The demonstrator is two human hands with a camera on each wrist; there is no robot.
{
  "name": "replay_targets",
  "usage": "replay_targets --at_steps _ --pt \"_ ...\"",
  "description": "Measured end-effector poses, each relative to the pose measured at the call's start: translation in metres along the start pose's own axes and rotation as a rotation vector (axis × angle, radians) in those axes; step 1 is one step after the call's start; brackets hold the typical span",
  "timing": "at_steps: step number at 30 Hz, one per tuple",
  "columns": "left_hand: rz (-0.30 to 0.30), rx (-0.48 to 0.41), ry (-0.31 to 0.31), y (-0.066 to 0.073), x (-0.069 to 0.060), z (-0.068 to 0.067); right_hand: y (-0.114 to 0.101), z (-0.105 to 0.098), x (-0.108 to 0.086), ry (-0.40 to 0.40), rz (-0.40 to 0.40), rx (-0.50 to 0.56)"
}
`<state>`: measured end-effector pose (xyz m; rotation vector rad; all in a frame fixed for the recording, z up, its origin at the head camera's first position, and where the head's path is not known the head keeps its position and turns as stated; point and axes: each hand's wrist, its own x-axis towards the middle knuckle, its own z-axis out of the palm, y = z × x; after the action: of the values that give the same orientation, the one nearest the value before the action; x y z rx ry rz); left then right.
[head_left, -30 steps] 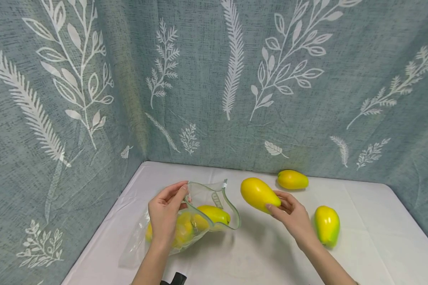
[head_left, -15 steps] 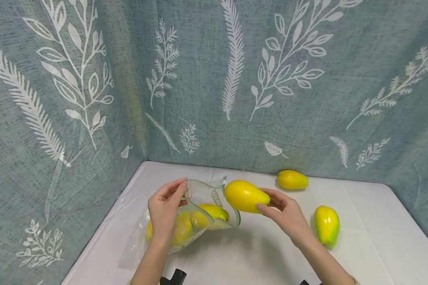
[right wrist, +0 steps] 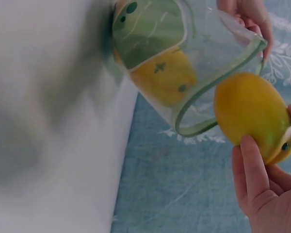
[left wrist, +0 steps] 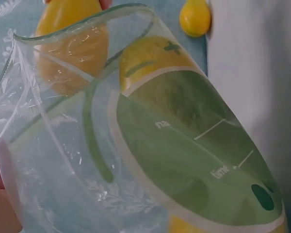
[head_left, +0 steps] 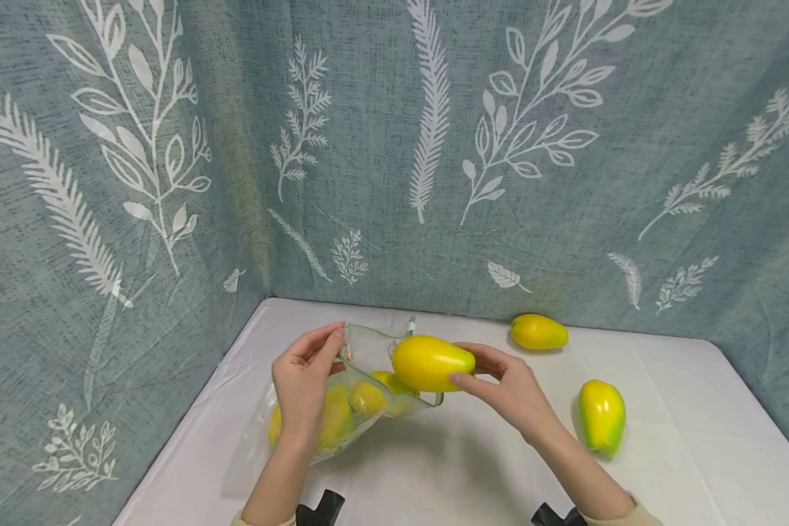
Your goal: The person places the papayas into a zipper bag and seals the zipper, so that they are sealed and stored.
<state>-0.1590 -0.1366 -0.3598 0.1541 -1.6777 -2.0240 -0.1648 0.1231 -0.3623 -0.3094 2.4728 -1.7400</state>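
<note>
My left hand [head_left: 305, 380] pinches the rim of a clear zip bag [left wrist: 150, 145] with a green edge and a green printed label. Several yellow papayas [head_left: 337, 420] lie inside, seen through the film. In my right hand [head_left: 502, 383] another papaya [head_left: 430, 363] is gripped by its greenish narrow end, thumb on the near side. Its rounded end is at the bag's mouth, also visible in the right wrist view, where fingers [right wrist: 254, 170] support the papaya [right wrist: 247, 107] from below. How far it reaches inside is hard to tell.
Two loose papayas lie on the white-covered table: one at the back [head_left: 539, 332], one to the right [head_left: 603, 418] of my right forearm. A blue-grey leaf-patterned curtain [head_left: 368, 183] hangs along the back and sides.
My right hand has carried the papaya leftward, from apart from the bag to its opening. The left hand has risen slightly, still pinching the rim. The loose papayas have stayed put.
</note>
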Motion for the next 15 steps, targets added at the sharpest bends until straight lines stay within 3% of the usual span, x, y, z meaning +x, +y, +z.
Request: replay_targets --at_steps 15 --pt "0.017 -0.032 -0.016 0.008 0.005 0.007 -0.011 0.014 0.015 -0.001 -0.034 -0.03"
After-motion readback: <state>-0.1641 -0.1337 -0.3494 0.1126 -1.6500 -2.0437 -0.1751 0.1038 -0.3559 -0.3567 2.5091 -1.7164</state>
